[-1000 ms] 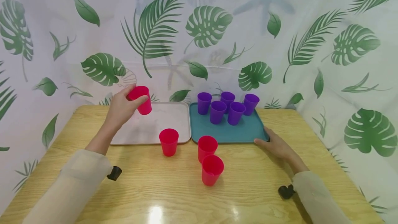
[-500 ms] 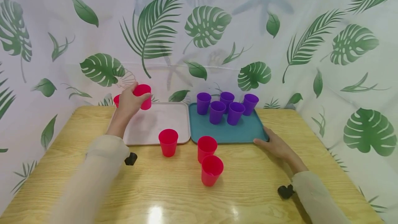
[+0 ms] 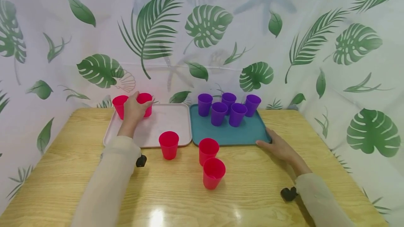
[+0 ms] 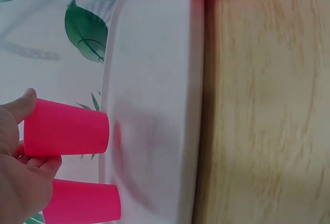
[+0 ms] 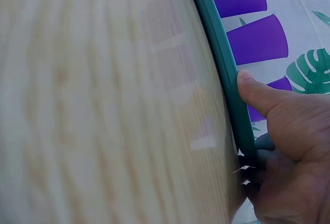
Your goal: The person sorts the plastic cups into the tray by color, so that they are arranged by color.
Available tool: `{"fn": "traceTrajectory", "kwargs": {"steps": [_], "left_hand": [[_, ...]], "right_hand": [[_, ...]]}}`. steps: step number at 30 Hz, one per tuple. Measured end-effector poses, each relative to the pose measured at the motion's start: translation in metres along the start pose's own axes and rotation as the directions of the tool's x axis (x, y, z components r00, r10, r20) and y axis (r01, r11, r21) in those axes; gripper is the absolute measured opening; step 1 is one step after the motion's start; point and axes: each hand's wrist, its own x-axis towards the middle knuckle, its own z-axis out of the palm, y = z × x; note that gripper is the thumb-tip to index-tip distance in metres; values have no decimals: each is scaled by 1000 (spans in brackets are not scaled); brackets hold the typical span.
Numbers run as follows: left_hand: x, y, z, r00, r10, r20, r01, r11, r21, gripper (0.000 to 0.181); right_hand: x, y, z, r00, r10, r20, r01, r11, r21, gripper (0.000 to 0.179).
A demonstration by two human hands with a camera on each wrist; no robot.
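Observation:
My left hand [image 3: 133,110] holds a red plastic cup [image 4: 67,130] upright, low over the back of the white tray [image 3: 170,120], thumb on one side and fingers on the other. Close beside it, another red cup [image 3: 119,106] stands at that tray's back left. My right hand [image 3: 280,146] grips the front right corner of the teal tray [image 3: 221,138]; the right wrist view shows the thumb on the rim [image 5: 238,108] and the fingers curled at the outer edge. Several purple cups [image 3: 218,115] stand upright on the teal tray.
A red cup [image 3: 169,146] stands at the white tray's front edge. Two more red cups, one behind [image 3: 208,151] and one nearer cup [image 3: 214,176], stand on the wooden table [image 3: 252,192]. A leaf-patterned cloth [image 3: 208,59] hangs right behind the trays.
My left hand has moved right and then down with the red cup towards the white tray, baring the red cup at the back left. My right hand stays at the teal tray's corner.

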Motion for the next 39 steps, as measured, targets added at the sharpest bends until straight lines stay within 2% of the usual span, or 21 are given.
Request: {"fn": "traceTrajectory", "kwargs": {"steps": [11,22,27,34,39], "left_hand": [[1,-12,1,998,-65,-6,65,998,-26,81],[4,-12,0,997,-72,41,72,997,0,84],[5,-6,-1,998,-51,24,51,998,30,83],[4,6,-6,1000,-29,-5,29,1000,8,82],[3,12,-13,999,27,-22,-26,1000,4,80]], "right_hand": [[2,-2,1,1000,-16,-3,16,1000,-4,96],[2,3,2,999,-37,-5,37,999,37,102],[1,1,1,1000,-30,-7,30,999,32,101],[5,9,1,999,-41,-18,42,998,41,101],[4,10,1,1000,-13,-17,14,999,39,101]]}}
